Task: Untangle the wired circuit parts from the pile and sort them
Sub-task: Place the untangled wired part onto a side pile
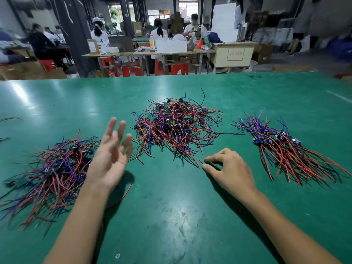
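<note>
At centre frame lies the tangled pile (175, 128), with sorted bundles lower left (55, 168) and right (285, 149). Both hands are empty: left hand (110, 159) fingers spread, right hand (228, 168) fingers loosely curled near a wire end. Next, probably, pinching one part free.

Left bundle (57, 168) motion-blurred, partly behind left hand (109, 159); loose wires (10, 119) cut off at left edge.
</note>
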`<move>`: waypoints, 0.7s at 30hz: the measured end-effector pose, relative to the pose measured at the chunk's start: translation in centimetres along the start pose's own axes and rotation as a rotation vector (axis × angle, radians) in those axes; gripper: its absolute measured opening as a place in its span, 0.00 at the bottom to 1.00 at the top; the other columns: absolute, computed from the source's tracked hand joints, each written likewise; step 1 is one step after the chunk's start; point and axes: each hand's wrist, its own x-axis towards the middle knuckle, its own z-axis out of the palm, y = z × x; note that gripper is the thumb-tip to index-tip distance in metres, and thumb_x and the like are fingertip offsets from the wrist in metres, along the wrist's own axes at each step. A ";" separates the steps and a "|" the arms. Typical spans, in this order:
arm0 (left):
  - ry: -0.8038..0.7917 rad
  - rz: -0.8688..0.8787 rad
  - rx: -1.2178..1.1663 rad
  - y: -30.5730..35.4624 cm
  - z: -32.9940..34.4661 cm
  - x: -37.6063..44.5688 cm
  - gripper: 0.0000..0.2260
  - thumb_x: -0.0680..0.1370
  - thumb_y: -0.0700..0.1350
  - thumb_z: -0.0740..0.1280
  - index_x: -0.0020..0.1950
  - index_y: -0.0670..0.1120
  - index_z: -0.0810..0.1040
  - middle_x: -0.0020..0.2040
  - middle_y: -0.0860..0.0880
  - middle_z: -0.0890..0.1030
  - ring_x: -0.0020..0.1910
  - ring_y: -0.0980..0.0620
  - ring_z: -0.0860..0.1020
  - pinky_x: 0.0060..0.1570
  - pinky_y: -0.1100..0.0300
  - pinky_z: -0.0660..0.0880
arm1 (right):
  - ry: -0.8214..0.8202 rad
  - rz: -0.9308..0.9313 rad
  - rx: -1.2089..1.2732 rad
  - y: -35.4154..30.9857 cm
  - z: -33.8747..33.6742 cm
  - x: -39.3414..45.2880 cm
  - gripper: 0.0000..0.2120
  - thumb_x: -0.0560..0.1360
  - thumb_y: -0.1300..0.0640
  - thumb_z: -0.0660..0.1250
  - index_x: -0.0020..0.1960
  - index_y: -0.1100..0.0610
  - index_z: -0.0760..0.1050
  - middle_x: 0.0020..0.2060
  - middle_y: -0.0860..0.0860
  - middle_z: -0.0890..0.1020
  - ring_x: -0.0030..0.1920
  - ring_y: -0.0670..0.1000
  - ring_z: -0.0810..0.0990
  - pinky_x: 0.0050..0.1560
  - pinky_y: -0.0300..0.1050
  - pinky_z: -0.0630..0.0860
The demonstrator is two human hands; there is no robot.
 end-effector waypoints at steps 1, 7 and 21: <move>-0.024 -0.025 0.114 -0.6 0.4 -0.2 0.15 0.82 0.42 0.62 0.66 0.56 0.78 0.55 0.58 0.85 0.43 0.60 0.81 0.51 0.63 0.78 | 0.020 -0.020 0.004 -0.1 0.1 0.0 0.08 0.75 0.41 0.71 0.50 0.41 0.84 0.45 0.42 0.77 0.54 0.47 0.74 0.46 0.45 0.70; -0.212 0.175 0.959 -4.5 2.1 -1.6 0.13 0.79 0.36 0.68 0.52 0.54 0.85 0.46 0.53 0.87 0.35 0.58 0.79 0.38 0.63 0.75 | 0.085 -0.127 -0.136 -0.1 0.3 0.0 0.07 0.78 0.46 0.68 0.48 0.45 0.83 0.45 0.43 0.80 0.53 0.50 0.75 0.50 0.48 0.68; -0.365 0.267 0.962 -5.8 3.6 -3.1 0.04 0.74 0.49 0.75 0.44 0.49 0.87 0.38 0.51 0.85 0.32 0.53 0.79 0.34 0.65 0.73 | 0.001 -0.334 0.610 -2.7 -0.7 -1.2 0.10 0.75 0.49 0.75 0.55 0.46 0.79 0.40 0.42 0.82 0.34 0.48 0.73 0.40 0.41 0.73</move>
